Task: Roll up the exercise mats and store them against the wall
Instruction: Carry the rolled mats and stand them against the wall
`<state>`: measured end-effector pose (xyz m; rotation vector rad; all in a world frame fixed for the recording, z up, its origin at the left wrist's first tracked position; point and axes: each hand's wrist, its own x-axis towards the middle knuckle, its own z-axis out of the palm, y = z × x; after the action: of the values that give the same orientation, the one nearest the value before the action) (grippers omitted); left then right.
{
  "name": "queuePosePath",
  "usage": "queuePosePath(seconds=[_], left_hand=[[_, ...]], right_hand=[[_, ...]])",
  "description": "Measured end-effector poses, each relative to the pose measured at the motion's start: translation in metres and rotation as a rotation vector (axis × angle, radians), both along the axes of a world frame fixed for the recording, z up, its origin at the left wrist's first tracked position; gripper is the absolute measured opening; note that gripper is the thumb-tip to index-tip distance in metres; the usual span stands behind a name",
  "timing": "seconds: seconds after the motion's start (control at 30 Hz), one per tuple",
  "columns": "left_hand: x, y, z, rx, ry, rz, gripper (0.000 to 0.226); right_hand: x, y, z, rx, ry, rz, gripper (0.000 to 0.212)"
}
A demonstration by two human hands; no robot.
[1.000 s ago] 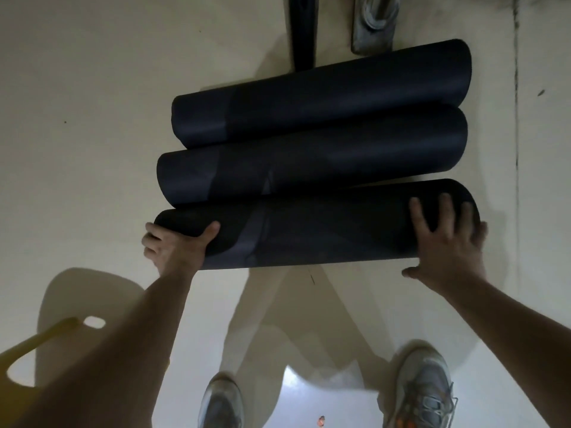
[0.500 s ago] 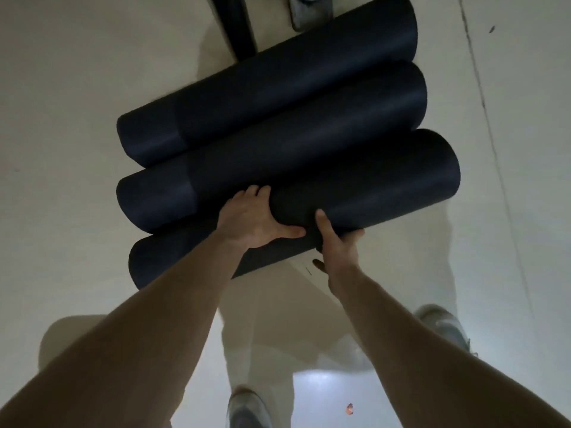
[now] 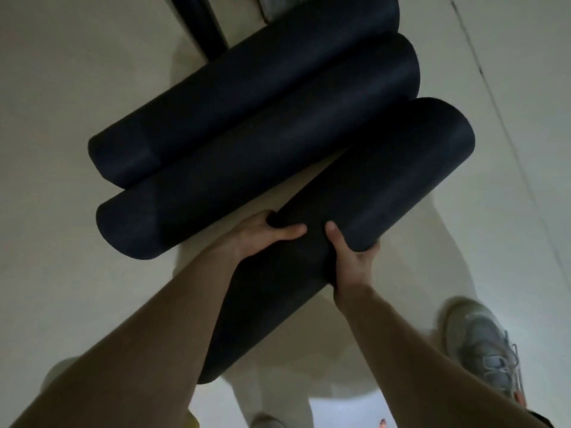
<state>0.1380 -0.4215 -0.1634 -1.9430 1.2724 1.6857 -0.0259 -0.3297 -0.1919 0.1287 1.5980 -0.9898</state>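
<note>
The pale floor (image 3: 68,88) carries a far rolled mat (image 3: 247,88) and a middle rolled mat (image 3: 262,162), lying side by side and touching, toward its far side. A third rolled mat (image 3: 395,174) angles away from them, its near end tilted up toward the person. The left grip (image 3: 262,239) and right grip (image 3: 350,264) curl round its middle from opposite sides, thumbs on top. The foam roll looks light, soft and liable to unwind, so a mid-length, two-sided hold that pins the loose flap seems wisest.
</note>
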Motion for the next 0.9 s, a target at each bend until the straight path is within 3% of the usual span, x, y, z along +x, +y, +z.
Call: queuePosePath(seconds=[0.3, 0.5, 0.7, 0.8, 0.9], left_hand=[[-0.005, 0.065, 0.052, 0.209, 0.234, 0.22, 0.09], [0.029, 0.134, 0.179, 0.075, 0.322, 0.454, 0.038], [0.102, 0.182, 0.321, -0.185, 0.297, 0.904, 0.1], [0.139, 0.221, 0.379, -0.34, 0.316, 1.188, 0.104], [0.173, 0.276, 0.427, -0.449, 0.34, 1.413, 0.097]], right_hand=[[-0.015, 0.033, 0.079, -0.022, 0.089, 0.086, 0.115], [0.016, 0.05, 0.202, -0.107, 0.174, 0.372, 0.099], [0.092, 0.051, 0.335, -0.254, -0.023, 0.682, 0.074], [0.144, 0.072, 0.388, -0.403, -0.041, 0.94, 0.092], [0.201, 0.103, 0.433, -0.492, -0.052, 1.124, 0.097]])
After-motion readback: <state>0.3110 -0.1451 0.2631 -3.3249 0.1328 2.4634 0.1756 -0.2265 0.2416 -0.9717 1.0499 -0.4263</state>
